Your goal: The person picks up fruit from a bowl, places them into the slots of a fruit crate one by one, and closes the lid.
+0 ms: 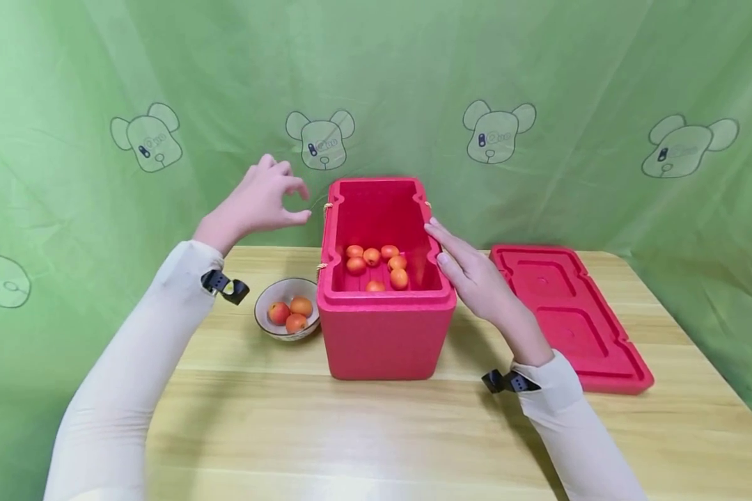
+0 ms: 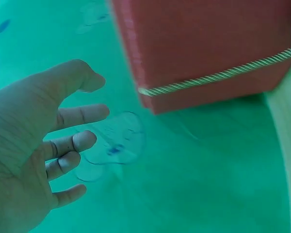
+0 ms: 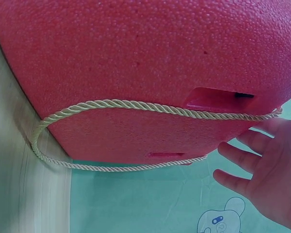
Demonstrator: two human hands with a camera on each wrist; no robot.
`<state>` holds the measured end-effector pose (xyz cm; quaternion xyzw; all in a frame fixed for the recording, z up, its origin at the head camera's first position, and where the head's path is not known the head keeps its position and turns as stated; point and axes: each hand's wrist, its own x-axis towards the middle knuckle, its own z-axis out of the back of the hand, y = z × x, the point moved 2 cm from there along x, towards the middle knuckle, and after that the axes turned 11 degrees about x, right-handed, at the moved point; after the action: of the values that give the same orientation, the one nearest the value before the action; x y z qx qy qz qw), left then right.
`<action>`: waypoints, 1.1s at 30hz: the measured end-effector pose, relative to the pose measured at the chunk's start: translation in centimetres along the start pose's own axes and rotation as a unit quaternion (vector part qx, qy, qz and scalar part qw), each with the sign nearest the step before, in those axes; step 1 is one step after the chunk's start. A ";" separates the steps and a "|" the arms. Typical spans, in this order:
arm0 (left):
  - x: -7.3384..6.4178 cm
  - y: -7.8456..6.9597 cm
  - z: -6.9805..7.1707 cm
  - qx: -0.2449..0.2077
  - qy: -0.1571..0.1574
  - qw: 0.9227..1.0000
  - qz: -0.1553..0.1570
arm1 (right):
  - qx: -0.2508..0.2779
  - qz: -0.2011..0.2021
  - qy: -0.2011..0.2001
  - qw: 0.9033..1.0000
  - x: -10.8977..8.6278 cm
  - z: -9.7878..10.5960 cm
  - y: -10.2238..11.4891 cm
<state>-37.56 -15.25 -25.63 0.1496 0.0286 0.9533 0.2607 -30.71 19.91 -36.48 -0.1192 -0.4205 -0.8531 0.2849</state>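
Head view: red box point(image 1: 385, 341) against right fingers point(image 1: 448, 241).

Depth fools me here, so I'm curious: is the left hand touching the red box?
Apart: in the left wrist view, green cloth shows between the left hand and the red box.

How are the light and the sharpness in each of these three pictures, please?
Head view: whitish glare and soft shadows on the pale wooden table; left wrist view: a strong blue-green cast, with the red rectangular foam box dull and its left edge looking soft; right wrist view: clearer, the box's grainy surface and twisted gold cord distinct.
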 end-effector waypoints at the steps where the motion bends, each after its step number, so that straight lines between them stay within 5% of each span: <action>1: -0.3 0.2 -0.6 0.004 0.005 1.000 0.000 | 0.000 0.000 0.000 1.000 0.0 0.0 -0.1; 14: -3.4 1.1 -7.3 0.028 0.091 0.995 -0.039 | 0.002 0.005 0.000 1.000 -0.3 -0.3 -0.2; 33: -6.5 1.6 -11.2 -0.034 0.198 0.979 -0.035 | 0.007 0.010 -0.004 1.000 0.1 -0.2 0.0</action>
<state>-36.41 -19.65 -37.86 -0.0524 0.0523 0.9548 0.2878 -30.78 19.77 -36.58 -0.1250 -0.4267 -0.8465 0.2930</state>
